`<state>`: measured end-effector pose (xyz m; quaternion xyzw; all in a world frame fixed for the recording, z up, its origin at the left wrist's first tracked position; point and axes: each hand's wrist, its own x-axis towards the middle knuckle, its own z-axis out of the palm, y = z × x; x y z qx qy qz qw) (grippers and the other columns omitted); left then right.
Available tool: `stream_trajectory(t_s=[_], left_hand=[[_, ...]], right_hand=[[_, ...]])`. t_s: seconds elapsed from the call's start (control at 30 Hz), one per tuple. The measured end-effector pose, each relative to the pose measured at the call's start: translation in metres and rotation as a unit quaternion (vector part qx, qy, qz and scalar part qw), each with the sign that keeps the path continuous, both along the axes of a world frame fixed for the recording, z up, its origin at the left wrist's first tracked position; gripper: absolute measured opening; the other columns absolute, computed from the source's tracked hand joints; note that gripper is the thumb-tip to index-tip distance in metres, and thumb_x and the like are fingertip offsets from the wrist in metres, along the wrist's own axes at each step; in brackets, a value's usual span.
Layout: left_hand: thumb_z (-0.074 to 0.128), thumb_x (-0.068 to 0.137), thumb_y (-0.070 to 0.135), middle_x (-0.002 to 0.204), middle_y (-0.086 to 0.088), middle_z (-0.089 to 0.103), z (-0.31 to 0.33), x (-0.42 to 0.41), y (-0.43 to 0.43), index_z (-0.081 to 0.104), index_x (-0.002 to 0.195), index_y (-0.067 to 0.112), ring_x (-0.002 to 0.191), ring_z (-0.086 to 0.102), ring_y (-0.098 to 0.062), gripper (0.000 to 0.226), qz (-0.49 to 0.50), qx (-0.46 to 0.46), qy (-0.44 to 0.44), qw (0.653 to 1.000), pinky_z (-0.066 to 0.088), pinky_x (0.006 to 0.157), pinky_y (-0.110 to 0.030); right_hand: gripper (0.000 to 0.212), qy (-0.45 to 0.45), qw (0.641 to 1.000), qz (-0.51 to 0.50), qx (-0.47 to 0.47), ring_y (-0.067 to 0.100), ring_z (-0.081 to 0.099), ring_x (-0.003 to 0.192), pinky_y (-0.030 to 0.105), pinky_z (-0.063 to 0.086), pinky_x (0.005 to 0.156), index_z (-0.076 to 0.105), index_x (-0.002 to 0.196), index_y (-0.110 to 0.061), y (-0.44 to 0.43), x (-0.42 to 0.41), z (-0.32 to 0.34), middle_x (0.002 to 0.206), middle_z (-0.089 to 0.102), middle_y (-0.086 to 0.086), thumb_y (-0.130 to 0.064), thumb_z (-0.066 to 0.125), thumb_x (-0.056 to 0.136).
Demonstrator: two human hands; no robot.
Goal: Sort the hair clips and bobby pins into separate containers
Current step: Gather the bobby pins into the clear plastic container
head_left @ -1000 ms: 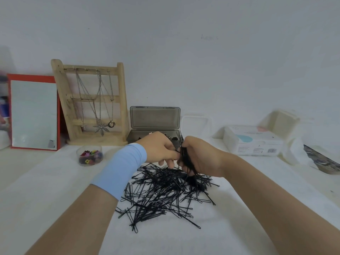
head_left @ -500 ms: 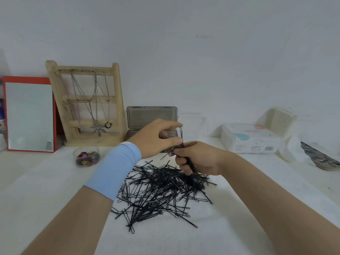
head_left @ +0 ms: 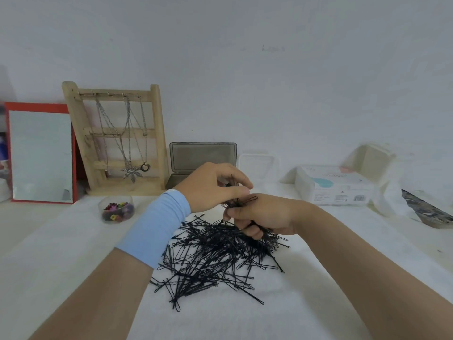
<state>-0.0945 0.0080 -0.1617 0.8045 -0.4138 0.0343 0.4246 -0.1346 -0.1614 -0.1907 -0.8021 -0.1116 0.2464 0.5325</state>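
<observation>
Nearest, a loose heap of black bobby pins (head_left: 215, 258) is spread on the white cloth (head_left: 73, 278), presumably tipped out so that handfuls can be gathered. Just above its far edge a bundle of pins (head_left: 239, 203) is clamped in the curled right hand (head_left: 266, 215), its lower ends hanging into the heap. The bundle's top is pinched by the left hand (head_left: 210, 187), whose wrist is covered by a pale blue sleeve (head_left: 157, 227). The hands are held together, touching, apparently so that the pins can be squared up before being carried off.

To the left, coloured hair clips (head_left: 116, 209) are held in a small clear tub (head_left: 101, 213), so that half of the sort is judged done. Behind the hands a smoky grey box (head_left: 203, 158) is propped open, lid upright, and is likely meant for the pins.

Farther back, a wooden stand (head_left: 157, 133) hung with necklaces and a red-framed mirror (head_left: 40, 153) are leaned at the wall. On the white carton (head_left: 335, 186) at right a barcode and small print are seen, but nothing can be read.
</observation>
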Motion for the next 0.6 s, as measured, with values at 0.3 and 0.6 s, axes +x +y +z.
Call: stream_trajectory(t_s=[0.3,0.6], left_hand=[[0.074,0.086,0.018,0.072,0.016,0.067,0.007,-0.004,0.002,0.072,0.080,0.026,0.063,0.063,-0.002,0.010,0.008,0.000,0.002,1.000,0.047,0.062,-0.014],[0.048,0.098,0.018,0.070,0.000,0.059,-0.005,0.014,0.017,0.058,0.085,0.021,0.063,0.052,-0.016,0.017,0.149,-0.070,0.114,0.980,0.046,0.062,-0.029]], right_hand=[[0.023,-0.008,1.000,0.005,-0.014,0.013,0.020,0.053,0.026,0.017,0.050,0.052,0.089,-0.013,0.003,0.002,-0.003,0.064,0.027,-0.002,-0.025,0.042,0.106],[0.023,-0.043,0.995,-0.036,0.077,0.014,0.031,0.054,0.026,0.027,0.053,0.053,0.088,-0.013,-0.002,0.006,-0.004,0.067,0.038,0.001,-0.018,0.041,0.107]])
